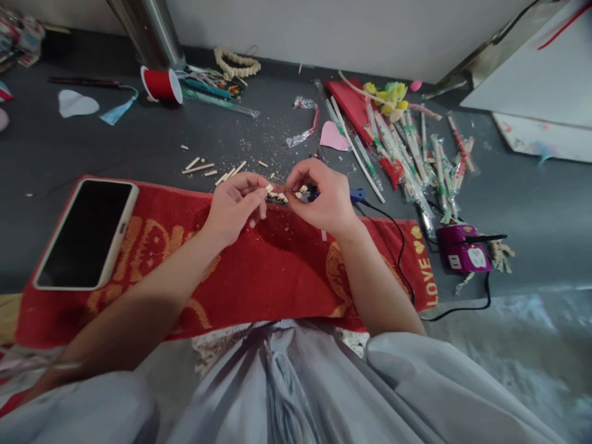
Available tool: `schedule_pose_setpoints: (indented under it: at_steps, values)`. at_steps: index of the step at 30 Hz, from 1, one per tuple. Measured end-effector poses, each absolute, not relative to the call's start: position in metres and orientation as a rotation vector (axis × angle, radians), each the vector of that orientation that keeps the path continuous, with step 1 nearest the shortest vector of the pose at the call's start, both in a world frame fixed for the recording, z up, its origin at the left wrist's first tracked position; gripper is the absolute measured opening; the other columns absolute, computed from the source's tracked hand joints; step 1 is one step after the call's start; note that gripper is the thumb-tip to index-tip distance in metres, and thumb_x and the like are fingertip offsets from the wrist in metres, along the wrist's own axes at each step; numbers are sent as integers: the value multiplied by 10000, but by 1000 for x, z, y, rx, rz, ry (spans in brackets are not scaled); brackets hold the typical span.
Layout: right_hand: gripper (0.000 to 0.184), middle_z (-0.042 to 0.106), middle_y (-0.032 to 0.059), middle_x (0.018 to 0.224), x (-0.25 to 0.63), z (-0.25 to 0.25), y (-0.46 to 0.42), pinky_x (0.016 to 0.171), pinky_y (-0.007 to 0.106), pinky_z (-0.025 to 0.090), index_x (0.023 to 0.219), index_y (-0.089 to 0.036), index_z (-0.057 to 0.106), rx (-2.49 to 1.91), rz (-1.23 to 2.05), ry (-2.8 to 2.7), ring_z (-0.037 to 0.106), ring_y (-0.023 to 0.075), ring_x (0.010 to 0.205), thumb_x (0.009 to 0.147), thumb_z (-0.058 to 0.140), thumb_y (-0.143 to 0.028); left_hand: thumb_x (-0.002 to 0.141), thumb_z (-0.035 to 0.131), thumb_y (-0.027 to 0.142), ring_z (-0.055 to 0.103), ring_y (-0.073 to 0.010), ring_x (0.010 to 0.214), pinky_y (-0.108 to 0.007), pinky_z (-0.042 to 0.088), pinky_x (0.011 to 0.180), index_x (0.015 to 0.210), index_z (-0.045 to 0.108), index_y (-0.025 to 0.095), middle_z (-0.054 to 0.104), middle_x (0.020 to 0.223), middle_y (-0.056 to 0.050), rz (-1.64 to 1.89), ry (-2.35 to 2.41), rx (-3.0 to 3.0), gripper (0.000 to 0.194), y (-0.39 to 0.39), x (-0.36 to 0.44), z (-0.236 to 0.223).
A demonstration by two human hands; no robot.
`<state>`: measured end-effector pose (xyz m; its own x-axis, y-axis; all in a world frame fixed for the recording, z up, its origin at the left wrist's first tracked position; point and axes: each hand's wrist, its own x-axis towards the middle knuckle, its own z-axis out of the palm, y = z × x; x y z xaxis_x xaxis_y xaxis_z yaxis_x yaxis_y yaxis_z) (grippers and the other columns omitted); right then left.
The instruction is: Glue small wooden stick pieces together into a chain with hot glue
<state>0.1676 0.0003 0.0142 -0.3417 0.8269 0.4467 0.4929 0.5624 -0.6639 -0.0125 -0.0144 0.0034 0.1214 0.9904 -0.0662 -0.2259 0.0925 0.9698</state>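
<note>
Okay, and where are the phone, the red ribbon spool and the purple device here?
Phone (86,234): head view, middle of its dark screen.
Red ribbon spool (160,86): head view, red winding between the white ends.
Purple device (456,242): head view, its purple casing.

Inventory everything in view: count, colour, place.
small pieces: several, pale, centre
cut sticks: several, pale, centre-left
blue tool: 1, blue, centre-right
towel: 1, red-gold, front
phone: 1, black-screened, left
tabletop: 1, dark grey, beneath
spool: 1, red-white, back left
tassel: 1, blue, back left
post: 1, silver, back left
chain loop: 1, cream, back
heart cutouts: 2, white left, pink centre-right
yellow cluster: 1, yellow, back right
wrapped sticks: many, pale-green, right
boxy device: 1, purple, right
left hand: 1, bare, centre
right hand: 1, bare, centre
</note>
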Motion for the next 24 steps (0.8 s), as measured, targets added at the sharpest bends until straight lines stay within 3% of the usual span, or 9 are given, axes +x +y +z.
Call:
schedule_pose_setpoints:
  at_steps: [7, 13, 19, 24]
  values:
    - [124, 664, 9, 879, 167, 4, -1, 755, 312, 576, 905, -233, 502, -944, 736, -1852, 632, 119, 766, 823, 594, -221, 755, 627, 170, 496, -81, 394, -175, 311, 332, 720, 604, 203, 590, 551, 17, 1139, 1063, 930, 53, -15, -10, 10]
    - [153, 662, 5, 879, 167, 4, -2, 759, 322, 601, 905, -239, 473, -878, 775, -1789, 645, 115, 758, 843, 613, -244, 735, 645, 177, 517, -74, 392, -188, 291, 320, 698, 615, 211, 687, 709, -19, 1129, 1038, 905, 59, -17, -10, 13]
    - [173, 671, 18, 908, 167, 4, -4, 801, 353, 613, 908, -243, 469, -972, 764, -1807, 663, 133, 799, 849, 628, -277, 752, 657, 191, 465, -84, 340, -171, 284, 314, 721, 629, 195, 547, 449, 21, 1066, 1058, 924, 43, -15, -10, 9]
    - [115, 668, 21, 899, 165, 6, -6, 794, 345, 599, 893, -245, 489, -967, 721, -1862, 661, 144, 831, 869, 597, -275, 767, 628, 154, 452, -76, 324, -154, 287, 303, 710, 619, 179, 538, 437, 24, 1029, 1112, 917, 63, -14, -8, 10]
